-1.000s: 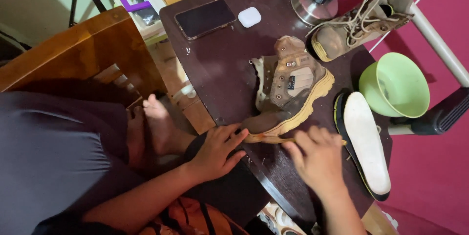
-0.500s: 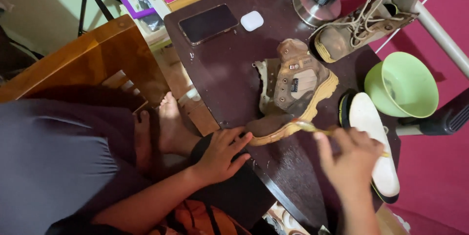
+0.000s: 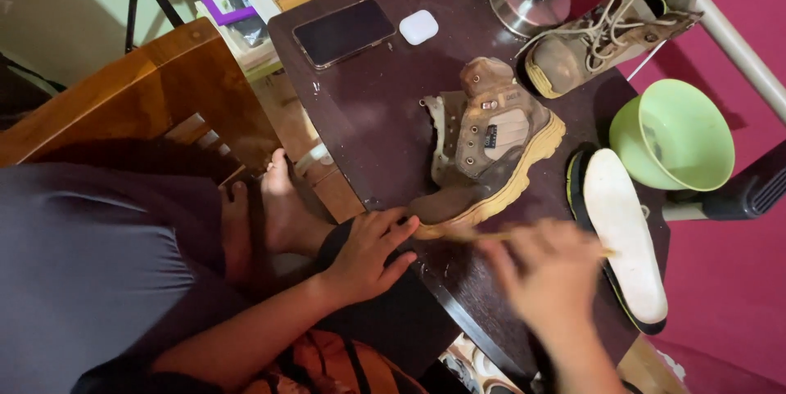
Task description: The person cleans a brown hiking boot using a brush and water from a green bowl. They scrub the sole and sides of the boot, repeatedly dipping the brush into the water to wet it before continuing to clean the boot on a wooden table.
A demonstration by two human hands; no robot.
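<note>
While the left hand (image 3: 368, 251) presses spread fingers against the boot's (image 3: 483, 144) toe on the table (image 3: 368, 116), the blurred right hand (image 3: 544, 271) pinches a thin stick (image 3: 483, 236); the boot looks stiff and weighty, best steadied at the sole.

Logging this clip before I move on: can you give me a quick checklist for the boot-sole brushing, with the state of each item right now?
1. Left hand steadying the unlaced boot at its toe: ok, fingers rest against the toe end.
2. Boot lying on its side on the dark table, sole edge facing the person: ok.
3. Right hand gripping the thin brush-like stick: cannot tell, the hand is motion-blurred.
4. Stick tip against the tan sole: cannot tell, blurred.
5. Phone apart from the boot: ok.
6. White insole close beside the right hand: not ok, it may get knocked.
</note>
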